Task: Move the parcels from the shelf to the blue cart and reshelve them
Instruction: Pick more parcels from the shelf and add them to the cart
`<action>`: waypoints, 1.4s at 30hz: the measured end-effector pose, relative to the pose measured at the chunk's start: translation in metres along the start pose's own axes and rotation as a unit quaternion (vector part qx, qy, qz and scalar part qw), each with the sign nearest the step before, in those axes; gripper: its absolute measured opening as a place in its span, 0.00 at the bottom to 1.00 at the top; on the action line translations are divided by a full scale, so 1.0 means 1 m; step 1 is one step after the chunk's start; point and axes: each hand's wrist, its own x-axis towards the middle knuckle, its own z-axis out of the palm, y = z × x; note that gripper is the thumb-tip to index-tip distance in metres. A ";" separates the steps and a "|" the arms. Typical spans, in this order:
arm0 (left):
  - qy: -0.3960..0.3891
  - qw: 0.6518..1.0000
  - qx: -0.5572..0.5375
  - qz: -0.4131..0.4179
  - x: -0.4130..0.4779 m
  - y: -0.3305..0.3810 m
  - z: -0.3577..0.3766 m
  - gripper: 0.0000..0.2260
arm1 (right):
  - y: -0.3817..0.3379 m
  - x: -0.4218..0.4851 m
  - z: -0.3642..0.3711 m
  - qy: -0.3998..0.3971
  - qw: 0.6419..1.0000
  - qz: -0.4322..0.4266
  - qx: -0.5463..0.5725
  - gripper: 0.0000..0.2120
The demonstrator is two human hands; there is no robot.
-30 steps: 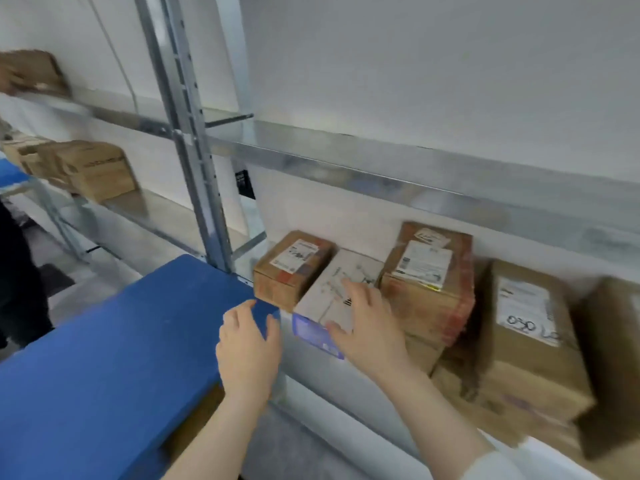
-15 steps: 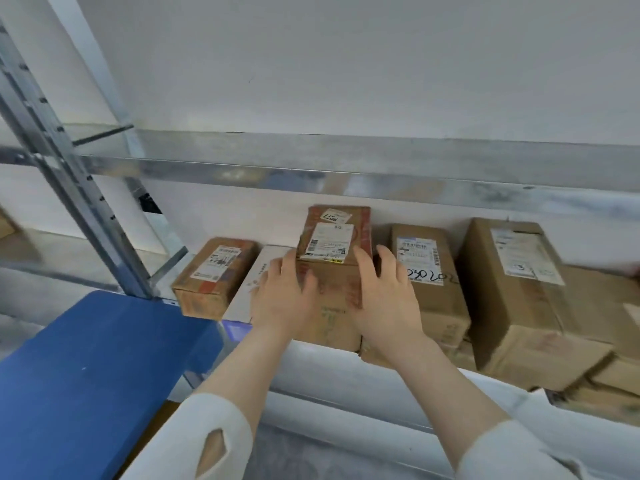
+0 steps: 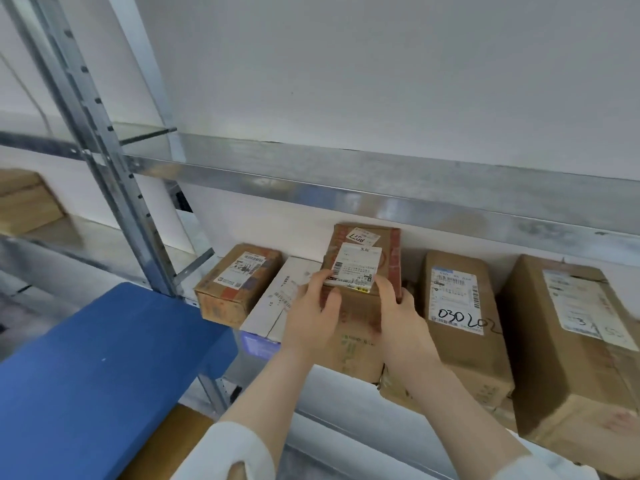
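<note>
Between the left hand (image 3: 311, 313) and the right hand (image 3: 398, 317), the small top parcel (image 3: 363, 258) sits on a bigger box (image 3: 353, 344), its long axis pointing away from the wrists into the shelf (image 3: 332, 424). Both hands clamp its near corners, it seems. The blue cart (image 3: 104, 358) lies left of the left hand, the nearer one.

From my end the cart (image 3: 104, 358) reads as plain deep blue. The parcels are brown cardboard. The top parcel (image 3: 363, 251) has a dark red strip down its right edge and white labels with black barcodes. The left parcel (image 3: 239, 282) shows an orange-red band low on its front. The flat parcel (image 3: 277, 299) is white with a blue end. The neighbouring parcel (image 3: 464, 355) has black handwritten digits on its white label. The shelf (image 3: 346, 181) is silver-grey and the wall (image 3: 381, 71) white.
</note>
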 end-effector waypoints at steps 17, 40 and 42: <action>0.363 0.915 0.055 -0.168 -0.167 -0.064 -0.202 0.16 | -0.208 -0.059 0.101 -0.128 0.905 -0.380 0.145 0.37; 0.470 0.800 0.052 -0.370 -0.267 -0.248 -0.286 0.13 | -0.338 -0.130 0.316 -0.266 0.815 -0.502 0.116 0.32; 0.478 0.788 0.075 -0.382 -0.262 -0.252 -0.289 0.13 | -0.345 -0.129 0.323 -0.263 0.812 -0.506 0.125 0.32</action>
